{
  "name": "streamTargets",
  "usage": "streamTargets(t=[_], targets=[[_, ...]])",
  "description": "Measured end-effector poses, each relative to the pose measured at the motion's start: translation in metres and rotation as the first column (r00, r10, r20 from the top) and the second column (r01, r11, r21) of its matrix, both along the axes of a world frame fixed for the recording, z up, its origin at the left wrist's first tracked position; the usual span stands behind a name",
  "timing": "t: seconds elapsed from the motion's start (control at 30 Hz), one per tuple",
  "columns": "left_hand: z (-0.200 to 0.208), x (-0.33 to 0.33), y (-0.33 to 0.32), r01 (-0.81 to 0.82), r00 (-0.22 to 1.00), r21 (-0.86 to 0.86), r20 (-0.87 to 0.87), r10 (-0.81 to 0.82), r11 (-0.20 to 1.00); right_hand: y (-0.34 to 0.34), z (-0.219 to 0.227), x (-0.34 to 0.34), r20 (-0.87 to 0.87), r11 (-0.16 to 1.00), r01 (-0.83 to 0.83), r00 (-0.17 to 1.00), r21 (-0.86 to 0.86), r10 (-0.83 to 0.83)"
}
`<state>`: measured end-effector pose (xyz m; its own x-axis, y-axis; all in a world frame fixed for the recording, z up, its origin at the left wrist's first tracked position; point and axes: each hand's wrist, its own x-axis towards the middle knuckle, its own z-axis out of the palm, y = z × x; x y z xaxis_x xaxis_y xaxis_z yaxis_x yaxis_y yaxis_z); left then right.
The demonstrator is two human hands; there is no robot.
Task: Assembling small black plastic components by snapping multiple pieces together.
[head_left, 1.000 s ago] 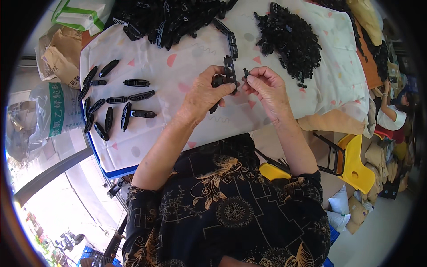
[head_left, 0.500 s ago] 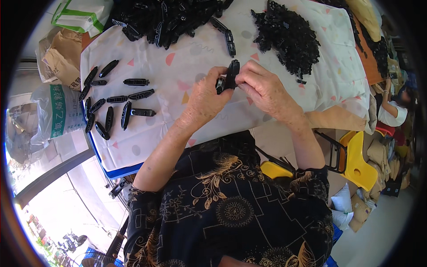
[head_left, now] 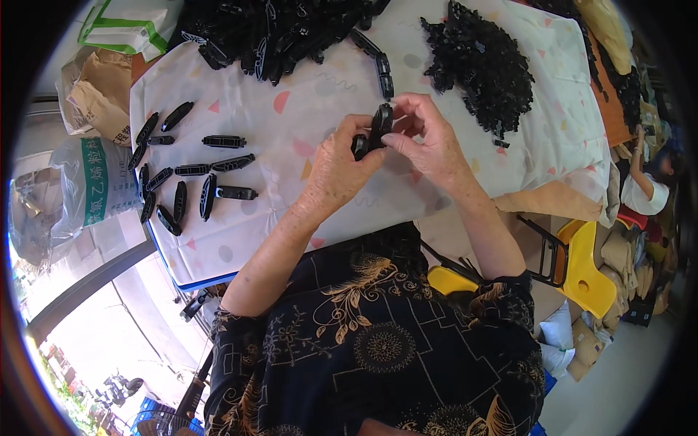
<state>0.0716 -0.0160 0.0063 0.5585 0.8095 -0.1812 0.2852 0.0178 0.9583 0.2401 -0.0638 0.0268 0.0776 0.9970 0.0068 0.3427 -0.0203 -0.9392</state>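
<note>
Yellow chair right; brown paper bag left; perhaps motorbike lower left

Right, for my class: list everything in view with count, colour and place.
Table: one, blue-edged, centre
Tablecloth: one, patterned white, on the table
Large pile of long parts: one, black, far side
Pile of small pieces: one, black, far right
Loose parts: about fourteen, black, table's left
Held parts: about two, black, above the tablecloth
Shopping bag: one, white and green, upper left
Paper bag: one, brown, left
Plastic bag: one, clear with green band, left
Seats: two, yellow, lower right
Sacks: several, white and brown, lower right
Another person: one, white sleeve, right edge
Shirt: one, black and gold, lower centre
Left hand: one, bare, around the held parts
Right hand: one, bare, at the held parts
</note>
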Motion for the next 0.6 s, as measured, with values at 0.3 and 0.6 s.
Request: streamTargets(t=[0.3, 0.6], targets=[[0.001, 0.01, 0.009, -0.024, 0.997, -0.096, 0.07, 0.03, 0.995, 0.008, -0.02, -0.002, -0.629, 0.985, -0.01, 0.77, -0.17, -0.101], [0.004, 0.018, 0.024, 0.05, 0.999, -0.064, 0.014, -0.049, 0.997, 0.006, -0.032, -0.009, -0.433, 0.985, 0.143, 0.885, -0.1, -0.173]])
